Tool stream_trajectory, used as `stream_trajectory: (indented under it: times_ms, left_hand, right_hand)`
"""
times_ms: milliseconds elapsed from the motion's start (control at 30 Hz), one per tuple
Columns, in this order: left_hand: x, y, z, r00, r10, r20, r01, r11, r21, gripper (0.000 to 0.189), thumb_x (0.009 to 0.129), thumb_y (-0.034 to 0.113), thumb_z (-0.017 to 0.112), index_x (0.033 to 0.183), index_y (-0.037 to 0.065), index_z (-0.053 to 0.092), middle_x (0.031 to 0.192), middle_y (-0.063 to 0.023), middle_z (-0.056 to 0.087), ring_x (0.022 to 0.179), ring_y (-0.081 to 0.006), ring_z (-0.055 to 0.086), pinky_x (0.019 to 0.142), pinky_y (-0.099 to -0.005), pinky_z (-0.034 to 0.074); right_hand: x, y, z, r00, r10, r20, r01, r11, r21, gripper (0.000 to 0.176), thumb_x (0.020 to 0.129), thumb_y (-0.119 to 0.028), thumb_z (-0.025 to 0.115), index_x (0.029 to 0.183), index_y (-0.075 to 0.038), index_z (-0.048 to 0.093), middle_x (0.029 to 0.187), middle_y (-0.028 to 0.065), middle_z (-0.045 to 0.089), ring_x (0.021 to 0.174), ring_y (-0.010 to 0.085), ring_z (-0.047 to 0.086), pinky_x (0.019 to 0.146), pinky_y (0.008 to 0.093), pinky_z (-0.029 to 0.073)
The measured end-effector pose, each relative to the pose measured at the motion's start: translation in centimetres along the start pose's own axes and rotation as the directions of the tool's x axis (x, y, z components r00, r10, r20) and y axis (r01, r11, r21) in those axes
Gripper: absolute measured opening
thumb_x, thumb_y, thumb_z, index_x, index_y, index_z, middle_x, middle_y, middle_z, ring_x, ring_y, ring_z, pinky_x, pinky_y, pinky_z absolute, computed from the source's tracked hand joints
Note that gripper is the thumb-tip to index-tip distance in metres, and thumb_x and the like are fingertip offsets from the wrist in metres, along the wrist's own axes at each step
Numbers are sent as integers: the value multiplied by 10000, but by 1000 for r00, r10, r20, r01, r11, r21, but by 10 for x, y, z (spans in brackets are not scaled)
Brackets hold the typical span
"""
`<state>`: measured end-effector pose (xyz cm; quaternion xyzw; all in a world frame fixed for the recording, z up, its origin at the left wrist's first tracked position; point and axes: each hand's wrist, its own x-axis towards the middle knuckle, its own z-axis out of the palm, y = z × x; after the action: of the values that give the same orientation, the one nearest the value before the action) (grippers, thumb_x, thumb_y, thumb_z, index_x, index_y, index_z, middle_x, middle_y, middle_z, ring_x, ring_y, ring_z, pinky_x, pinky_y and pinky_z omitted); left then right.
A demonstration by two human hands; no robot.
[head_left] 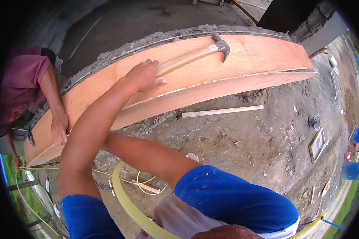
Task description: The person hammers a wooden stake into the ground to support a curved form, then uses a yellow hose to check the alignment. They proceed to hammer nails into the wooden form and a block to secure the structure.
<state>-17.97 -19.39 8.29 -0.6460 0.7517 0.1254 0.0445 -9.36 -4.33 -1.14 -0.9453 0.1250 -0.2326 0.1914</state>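
Note:
My left hand (143, 75) is closed round the end of a claw hammer's wooden handle. The claw hammer (187, 59) lies over the upper face of a long plywood panel (263, 51), its dark metal head toward the far edge. A second plywood strip (211, 91) runs below the panel along its near edge. My right forearm (147, 153) crosses under my left arm, and my right hand is hidden behind it. At the left end of the panel, another person's hand (60, 127) rests on the near edge.
A person in a maroon shirt (24, 83) is at the left. A wood strip (223, 111) lies on the dirt ground. A yellow hose or cord (26, 197) trails at lower left. A small bucket (315, 122), a framed screen (317, 145) and blue containers (351, 171) are at the right.

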Motion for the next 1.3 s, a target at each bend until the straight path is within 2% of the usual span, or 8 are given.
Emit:
stream_trajectory:
  times_ms: [267,500,533,667,833,1067,1267,1300]
  left_hand:
    - [-46,-6,-39,986,15,-168,-17,1000,-13,520,894,321,602,1172,-103,485,1017,-281,623,1028,-428,586,894,-498,453]
    - [-285,-76,-51,884,-350,-310,201,883,-423,469,862,336,640,1113,-51,553,970,-212,639,956,-311,628,857,-418,463]
    - [-323,-86,-35,842,-385,-378,174,857,-485,497,854,355,649,1137,-41,547,961,-200,636,929,-297,618,857,-407,462]
    - [-416,-90,69,501,-590,-634,89,763,-640,576,856,461,656,1207,23,526,770,-18,521,727,-132,516,659,-324,448]
    - [-452,-60,195,145,-912,-383,-23,384,-923,493,836,281,718,1207,22,521,865,-39,544,791,-143,514,733,-334,471]
    - [-409,-17,320,227,-938,-262,-117,241,-964,430,815,169,712,1188,30,549,891,-69,609,818,-157,568,756,-331,487]
    - [-350,-3,320,346,-933,-101,-81,78,-994,417,802,207,725,1148,14,596,957,-130,682,894,-187,647,801,-350,505]
    - [-339,-1,322,258,-943,-208,-154,172,-973,417,801,203,726,1146,6,598,958,-129,682,894,-196,649,806,-353,505]
  right_hand:
    - [7,3,-15,1000,-21,7,20,997,69,532,910,-250,534,1407,-96,427,1466,120,406,1382,258,338,1128,443,256]
    - [10,-16,-48,991,-39,131,80,941,-329,565,734,-352,741,1196,-65,591,1184,157,630,1167,289,572,1144,537,190]
    - [16,-27,-63,917,113,383,0,959,-282,563,720,-328,754,1181,-51,589,1124,151,659,1118,287,607,1153,567,145]
    - [21,-35,-61,917,123,380,33,925,-378,684,674,-498,770,1114,1,612,971,193,695,1007,305,655,1167,547,109]
    - [28,-41,-59,907,145,396,62,883,-465,710,669,-511,762,1144,-8,599,950,161,702,972,299,666,1182,515,85]
    - [40,-48,-57,886,153,438,95,864,-495,774,698,-580,719,1149,34,583,1000,178,693,1068,316,625,1172,532,93]
    - [48,-30,-55,870,150,470,99,880,-464,810,719,-654,654,1118,49,590,995,183,694,1073,326,621,1143,556,147]
    - [50,-31,-57,865,146,480,96,891,-444,808,719,-658,648,1110,48,596,993,185,694,1068,328,623,1133,544,182]
